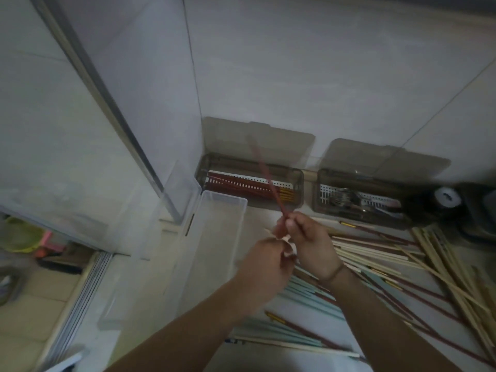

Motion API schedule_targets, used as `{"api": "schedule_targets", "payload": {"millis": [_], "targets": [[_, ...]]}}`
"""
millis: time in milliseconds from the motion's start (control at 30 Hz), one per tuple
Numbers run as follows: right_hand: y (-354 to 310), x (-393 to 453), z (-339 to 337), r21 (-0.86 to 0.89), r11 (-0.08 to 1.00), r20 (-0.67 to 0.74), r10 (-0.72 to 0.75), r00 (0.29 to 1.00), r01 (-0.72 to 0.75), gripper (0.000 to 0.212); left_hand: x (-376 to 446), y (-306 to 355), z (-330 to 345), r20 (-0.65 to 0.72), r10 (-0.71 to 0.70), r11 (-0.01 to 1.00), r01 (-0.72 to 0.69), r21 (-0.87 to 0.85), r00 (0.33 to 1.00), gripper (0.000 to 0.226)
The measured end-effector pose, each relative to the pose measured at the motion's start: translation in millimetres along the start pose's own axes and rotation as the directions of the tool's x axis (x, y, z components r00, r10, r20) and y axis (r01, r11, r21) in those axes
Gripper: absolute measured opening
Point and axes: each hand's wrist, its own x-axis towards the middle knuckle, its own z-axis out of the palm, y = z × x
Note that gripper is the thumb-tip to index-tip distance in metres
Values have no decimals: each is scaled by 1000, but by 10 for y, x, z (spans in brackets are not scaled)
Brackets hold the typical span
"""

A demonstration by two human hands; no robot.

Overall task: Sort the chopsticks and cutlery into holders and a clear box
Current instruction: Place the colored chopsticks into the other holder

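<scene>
Fingers point(291, 224) of the right hand point(308, 242) pinch a slim, blurred red chopstick point(264, 175).

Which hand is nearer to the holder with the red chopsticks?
Right. The right hand is just below the holder, gripping a red chopstick over it; the left hand is lower, farther away.

We look down at a pale counter point(150, 277) where our right hand point(308, 245) pinches a red chopstick point(264, 173) that slants up and away, blurred, while our left hand point(264, 267) curls close beside it, touching a small crumpled pale scrap point(288, 244). Against the wall stand two smoky holders with lids raised: the left holder point(251, 181) has red and yellow chopsticks, the right holder point(362, 200) metal cutlery. A clear box point(214, 237) lies left of our hands, and loose chopsticks point(402, 264), pale, red and light blue, lie scattered to the right.
</scene>
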Motion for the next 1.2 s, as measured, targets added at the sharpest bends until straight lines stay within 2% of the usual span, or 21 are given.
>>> {"api": "schedule_targets", "payload": {"millis": [67,133,167,233,333,400,500,600,667,800,900,1000,1067,1133,1167,1200], "targets": [[-28,241,-25,-275,959,-70,-97,993,74,20,-37,-40,68,164,27,978,-60,200,986,31],[-66,498,-105,-567,821,-106,-153,983,67,24,-134,-97,159,269,129,923,-215,319,954,22],[-87,621,-146,-673,737,-74,-146,987,58,28,-199,-134,210,307,187,903,-287,321,933,18],[-131,844,-190,-797,599,34,-85,996,79,45,-318,-226,327,415,229,865,-380,329,881,19],[-144,1097,-156,-869,491,116,68,991,68,57,-395,-329,472,475,258,779,-472,412,841,21],[-92,1219,-104,-843,535,120,90,989,54,57,-429,-304,450,515,230,767,-479,426,826,19],[37,1309,-62,-659,752,121,114,986,-6,57,-456,-287,458,502,215,753,-470,461,838,26],[168,1303,-182,-587,808,108,138,985,-49,62,-474,-293,483,481,195,762,-441,475,855,32],[154,1231,-292,-506,860,26,88,996,-63,52,-480,-306,486,487,205,754,-454,475,849,29],[53,841,-452,-439,898,-195,-108,975,12,27,-472,-282,501,551,162,738,-471,483,819,29],[211,375,-545,-462,877,-186,-246,951,136,19,-460,-278,561,551,197,723,-500,477,811,26],[405,-115,-632,-506,848,-172,-275,946,154,19,-420,-239,525,539,174,706,-486,515,824,18],[503,-407,-687,-530,833,-177,-290,941,157,20,-353,-220,455,538,223,708,-514,484,813,11],[587,-641,-737,-559,818,-195,-285,939,132,25,-274,-153,346,537,228,721,-512,467,812,15],[606,-736,-766,-577,808,-205,-288,935,122,24,-235,-104,263,470,262,711,-498,497,843,17],[605,-811,-788,-589,801,-229,-293,928,107,23,-202,-77,183,408,259,752,-448,483,875,15]]}}
